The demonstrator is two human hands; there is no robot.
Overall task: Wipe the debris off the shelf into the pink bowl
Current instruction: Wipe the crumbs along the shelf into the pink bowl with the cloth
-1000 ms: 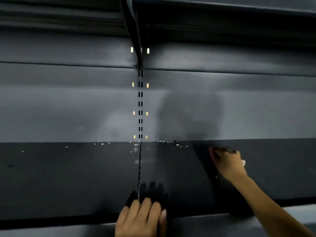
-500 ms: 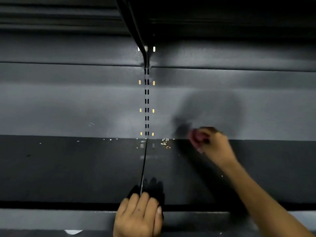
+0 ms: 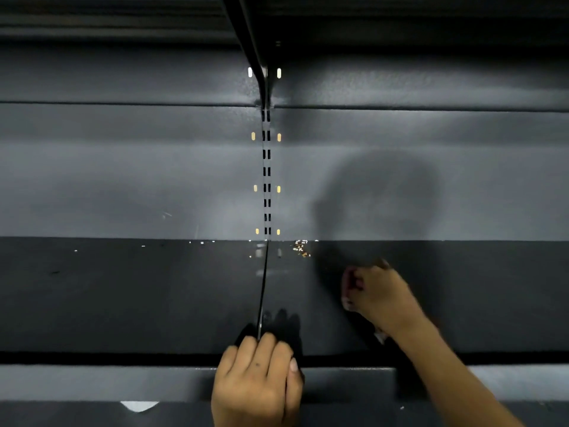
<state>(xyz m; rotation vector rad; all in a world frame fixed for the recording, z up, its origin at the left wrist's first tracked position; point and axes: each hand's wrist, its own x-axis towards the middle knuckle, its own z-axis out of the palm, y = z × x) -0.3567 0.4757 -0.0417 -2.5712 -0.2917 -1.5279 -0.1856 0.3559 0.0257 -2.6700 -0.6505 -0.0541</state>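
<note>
Left hand (image 3: pixel 258 380) low centre, back up, fingers together and laid forward, thumb tucked alongside the index. Right hand (image 3: pixel 377 295) further out and to the right, motion-blurred, fingers curled inward toward the palm, can't tell if it's gripping anything. Right forearm (image 3: pixel 462 377) bare, stretched forward from lower right

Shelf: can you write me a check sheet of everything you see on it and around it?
Surface: dark shelf, seam down the middle.
Job's things: debris piled at the back, right of the seam; specks along the back edge; pink bowl not seen.
Clutter: nothing seen.
Grips: left hand on the front edge; right hand over the shelf, fingers curled, blurred.
Cables: nothing seen.
Surroundings: grey back panel, slotted upright.
</note>
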